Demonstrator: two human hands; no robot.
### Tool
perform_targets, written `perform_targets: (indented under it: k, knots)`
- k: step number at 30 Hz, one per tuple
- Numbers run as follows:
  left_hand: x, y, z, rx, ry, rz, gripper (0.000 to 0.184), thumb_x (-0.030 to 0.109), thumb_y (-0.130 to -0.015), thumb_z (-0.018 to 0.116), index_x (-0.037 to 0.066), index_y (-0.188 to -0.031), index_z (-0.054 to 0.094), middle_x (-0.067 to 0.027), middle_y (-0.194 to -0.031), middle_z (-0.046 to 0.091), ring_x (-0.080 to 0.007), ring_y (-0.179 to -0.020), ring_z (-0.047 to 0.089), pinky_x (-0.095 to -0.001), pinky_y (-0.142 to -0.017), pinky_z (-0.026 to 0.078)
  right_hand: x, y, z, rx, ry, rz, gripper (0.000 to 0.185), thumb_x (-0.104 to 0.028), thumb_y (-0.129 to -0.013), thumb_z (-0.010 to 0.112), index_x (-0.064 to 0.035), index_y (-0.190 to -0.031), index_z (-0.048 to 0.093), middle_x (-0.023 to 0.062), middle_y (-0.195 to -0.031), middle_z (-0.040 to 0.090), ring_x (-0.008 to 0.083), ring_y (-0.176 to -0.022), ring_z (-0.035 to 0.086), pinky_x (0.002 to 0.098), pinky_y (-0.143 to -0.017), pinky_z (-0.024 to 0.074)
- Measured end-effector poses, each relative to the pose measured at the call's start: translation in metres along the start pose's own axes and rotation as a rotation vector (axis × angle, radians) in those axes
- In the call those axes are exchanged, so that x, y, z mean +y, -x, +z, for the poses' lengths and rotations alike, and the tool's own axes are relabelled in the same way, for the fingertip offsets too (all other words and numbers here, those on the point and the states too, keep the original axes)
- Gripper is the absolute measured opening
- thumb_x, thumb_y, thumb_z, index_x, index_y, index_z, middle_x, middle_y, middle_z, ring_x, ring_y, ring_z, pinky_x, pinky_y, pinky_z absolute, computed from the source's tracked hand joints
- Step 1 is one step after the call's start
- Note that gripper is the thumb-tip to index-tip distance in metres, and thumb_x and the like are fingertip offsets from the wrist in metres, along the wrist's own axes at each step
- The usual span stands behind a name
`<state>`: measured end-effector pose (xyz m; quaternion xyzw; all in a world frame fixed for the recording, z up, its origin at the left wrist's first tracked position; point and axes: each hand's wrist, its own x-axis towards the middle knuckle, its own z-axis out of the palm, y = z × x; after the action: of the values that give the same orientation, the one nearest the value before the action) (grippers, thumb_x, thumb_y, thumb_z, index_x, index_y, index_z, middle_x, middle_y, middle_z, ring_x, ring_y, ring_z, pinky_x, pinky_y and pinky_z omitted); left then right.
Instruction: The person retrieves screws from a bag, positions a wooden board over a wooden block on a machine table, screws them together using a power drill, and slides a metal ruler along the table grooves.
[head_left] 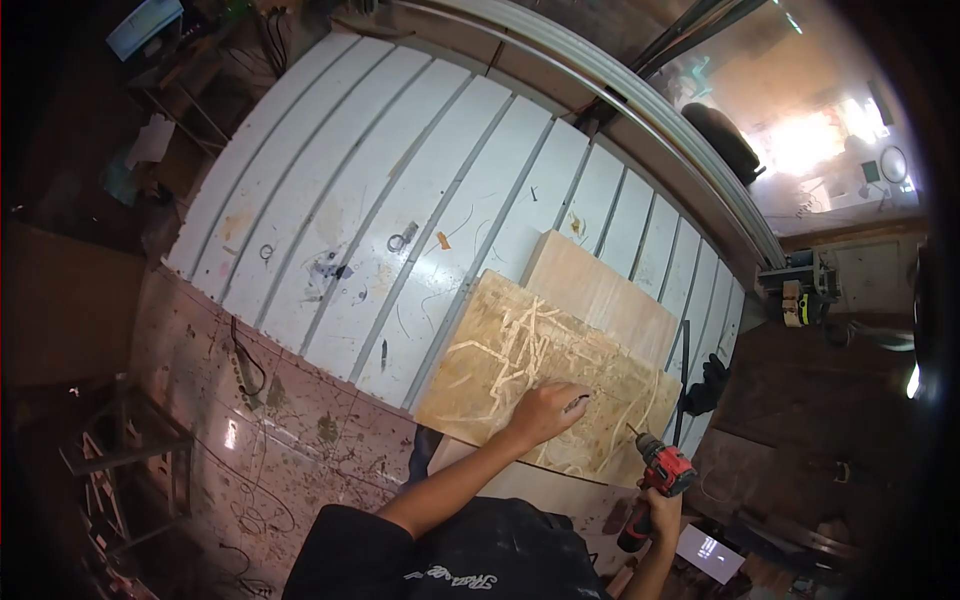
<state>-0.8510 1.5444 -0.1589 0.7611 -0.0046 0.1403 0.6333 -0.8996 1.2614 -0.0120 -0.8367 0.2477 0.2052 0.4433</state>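
Note:
My right hand (662, 512) is wrapped round the grip of a red and black cordless drill (667, 468), its thin bit pointing up and left at the edge of a wooden board (475, 405). My left hand (546, 414) is closed above the middle of this board. A small dark, slim thing (577, 403) shows at its fingers, too small to name. Pale curled wood strips (530, 335) lie in a tangle on the board, beyond my left hand. Under and behind it sits a second, lighter board (600, 285).
The boards lie on a white slotted machine bed (330, 170) with small scraps and stains. A long metal rail (600, 85) runs along its far side. At the bed's right edge are a black glove (708, 385) and a dark bar (684, 375). Cables (255, 500) trail at lower left.

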Motion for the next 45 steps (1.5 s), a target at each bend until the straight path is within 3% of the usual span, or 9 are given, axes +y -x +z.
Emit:
perform_targets:
  k: [8,15,21,32,34,36,40,42,45]
  knots:
    - [-0.001,-0.009,-0.006,0.047,-0.025,0.032,0.012,0.013,-0.080,0.075,0.009,-0.091,0.070,-0.0063,-0.081,0.068,-0.0239,-0.076,0.066,-0.0366,-0.071,0.053,-0.033,-0.002,0.005,0.055,-0.115,0.207,0.036,-0.003,-0.068,0.057,-0.0009,-0.104,0.060,0.0083,-0.082,0.061,0.0216,-0.060,0.063,0.0331,-0.056,0.0540]
    - [-0.007,-0.009,-0.006,0.030,0.016,0.025,0.016,0.014,-0.079,0.075,0.009,-0.094,0.069,-0.0031,-0.085,0.070,-0.0207,-0.081,0.067,-0.0356,-0.076,0.054,-0.067,-0.005,0.016,0.047,0.057,0.254,0.037,-0.003,-0.067,0.057,-0.0002,-0.104,0.060,0.0084,-0.084,0.061,0.0232,-0.065,0.065,0.0345,-0.057,0.0544]
    - [-0.006,-0.011,-0.007,0.018,0.015,0.037,0.016,0.016,-0.079,0.076,0.009,-0.093,0.071,-0.0033,-0.086,0.069,-0.0206,-0.080,0.066,-0.0352,-0.077,0.053,-0.051,-0.006,0.006,0.056,0.004,0.264,0.037,-0.003,-0.066,0.058,0.0009,-0.104,0.060,0.0089,-0.083,0.062,0.0234,-0.064,0.065,0.0347,-0.058,0.0545]
    - [-0.011,-0.003,0.001,-0.033,-0.139,0.131,0.010,0.015,-0.081,0.073,0.011,-0.089,0.069,-0.0052,-0.080,0.065,-0.0253,-0.077,0.066,-0.0392,-0.071,0.053,-0.035,-0.006,0.000,0.017,0.077,0.167,0.036,-0.005,-0.069,0.061,-0.0031,-0.104,0.062,0.0063,-0.088,0.061,0.0190,-0.067,0.062,0.0342,-0.058,0.0523]
    - [-0.018,0.001,0.009,0.004,-0.197,0.211,0.008,0.015,-0.082,0.073,0.010,-0.088,0.070,-0.0067,-0.076,0.065,-0.0268,-0.074,0.066,-0.0386,-0.066,0.054,-0.004,-0.013,-0.014,0.001,0.194,0.017,0.034,-0.006,-0.072,0.064,-0.0029,-0.106,0.062,0.0057,-0.088,0.062,0.0171,-0.069,0.062,0.0331,-0.061,0.0518]
    - [-0.005,-0.001,0.006,-0.014,-0.108,-0.023,0.012,0.016,-0.082,0.075,0.007,-0.090,0.075,-0.0096,-0.084,0.073,-0.0265,-0.077,0.069,-0.0384,-0.071,0.054,-0.021,-0.006,-0.003,-0.057,0.123,0.072,0.033,-0.009,-0.076,0.066,-0.0019,-0.108,0.063,0.0050,-0.088,0.065,0.0153,-0.071,0.062,0.0322,-0.064,0.0517]
    - [0.012,-0.014,0.015,0.007,-0.101,-0.071,0.015,0.018,-0.084,0.075,0.005,-0.093,0.075,-0.0130,-0.084,0.073,-0.0290,-0.076,0.070,-0.0356,-0.068,0.055,-0.010,-0.005,0.001,-0.034,0.179,-0.054,0.027,-0.008,-0.077,0.067,-0.0013,-0.103,0.065,0.0041,-0.084,0.065,0.0157,-0.072,0.063,0.0326,-0.064,0.0521]
    - [0.020,-0.018,0.025,0.053,0.145,-0.307,0.018,0.016,-0.087,0.073,0.001,-0.098,0.074,-0.0130,-0.083,0.074,-0.0224,-0.074,0.070,-0.0321,-0.067,0.054,-0.007,-0.004,-0.001,-0.018,0.137,-0.037,0.026,-0.007,-0.077,0.066,-0.0018,-0.102,0.065,0.0040,-0.082,0.064,0.0154,-0.071,0.063,0.0323,-0.063,0.0517]
    - [0.015,-0.024,0.046,-0.048,0.257,-0.414,0.020,0.012,-0.089,0.070,-0.002,-0.103,0.072,-0.0120,-0.083,0.074,-0.0150,-0.070,0.069,-0.0288,-0.063,0.053,0.005,-0.004,-0.004,-0.023,0.021,-0.019,0.025,-0.006,-0.077,0.065,-0.0026,-0.101,0.064,0.0034,-0.081,0.063,0.0146,-0.068,0.061,0.0318,-0.062,0.0512]
